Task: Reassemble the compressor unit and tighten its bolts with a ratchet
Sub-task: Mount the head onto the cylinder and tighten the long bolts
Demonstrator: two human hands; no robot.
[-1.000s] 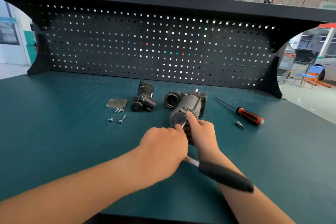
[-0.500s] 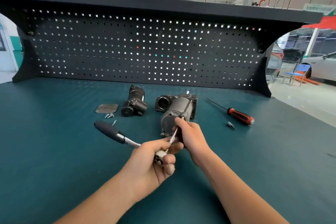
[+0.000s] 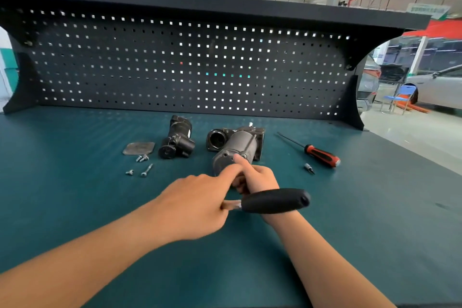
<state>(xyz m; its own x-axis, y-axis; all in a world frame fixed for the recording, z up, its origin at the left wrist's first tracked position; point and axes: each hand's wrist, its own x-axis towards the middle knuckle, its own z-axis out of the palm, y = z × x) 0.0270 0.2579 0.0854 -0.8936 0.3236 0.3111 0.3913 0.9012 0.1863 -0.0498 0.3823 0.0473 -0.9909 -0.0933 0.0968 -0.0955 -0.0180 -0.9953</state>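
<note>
**Tightening position at the compressor end cap.** The ratchet (image 3: pixel 275 200) is gripped at its metal shank by the left hand (image 3: pixel 195 207), so that the black handle projects rightward above the right wrist, presumably to leave room for a swing. The right hand (image 3: pixel 258 179) is set against the near end cap of the compressor unit (image 3: pixel 237 147), index fingertip on it, probably to steady the drive. Whether its curled fingers hold anything cannot be told. The unit lies on the workbench (image 3: pixel 75 195), just beyond both hands. Loose bolts (image 3: pixel 147 169) are left unfitted to the left.
</note>
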